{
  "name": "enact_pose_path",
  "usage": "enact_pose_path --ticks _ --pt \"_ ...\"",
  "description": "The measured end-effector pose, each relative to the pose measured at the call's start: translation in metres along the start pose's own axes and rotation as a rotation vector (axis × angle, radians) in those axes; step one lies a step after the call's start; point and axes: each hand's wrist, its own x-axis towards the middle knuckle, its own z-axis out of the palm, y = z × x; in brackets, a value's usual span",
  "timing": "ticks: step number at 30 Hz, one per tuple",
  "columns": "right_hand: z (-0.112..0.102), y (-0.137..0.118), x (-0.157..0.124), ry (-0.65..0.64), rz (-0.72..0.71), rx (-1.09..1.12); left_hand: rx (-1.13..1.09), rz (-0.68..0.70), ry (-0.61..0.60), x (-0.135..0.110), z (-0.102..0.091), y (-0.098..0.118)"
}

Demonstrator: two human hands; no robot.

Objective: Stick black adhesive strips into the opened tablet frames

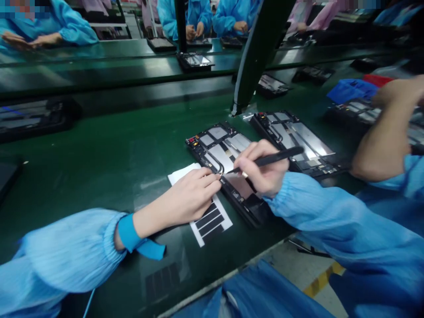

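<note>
An opened tablet-like device (217, 152) lies on the green bench, its grey battery panels, cables and circuit boards exposed. My right hand (265, 170) is closed around black tweezers (278, 157), whose tip points at the device's near-left edge. At that same edge, the bent fingertips of my left hand (190, 194) come together close to the tweezer tip; what they pinch, if anything, is hidden. Partly beneath my left hand is a white sheet with black strips (212, 221). A blue wrist band (129, 232) circles my left wrist.
A second opened device (298, 139) lies just right of the first, beneath a dark slanted post (256, 57). Another person's arm (384, 132) reaches in at the right, near a blue cloth-like item (353, 90). More devices (195, 61) sit along the raised shelf behind.
</note>
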Motion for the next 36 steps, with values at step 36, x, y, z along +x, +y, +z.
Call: enact_pose_path --ticks 36 --pt "0.042 -0.084 -0.031 -0.264 0.378 0.303 -0.199 -0.475 -0.567 -0.07 -0.044 0.017"
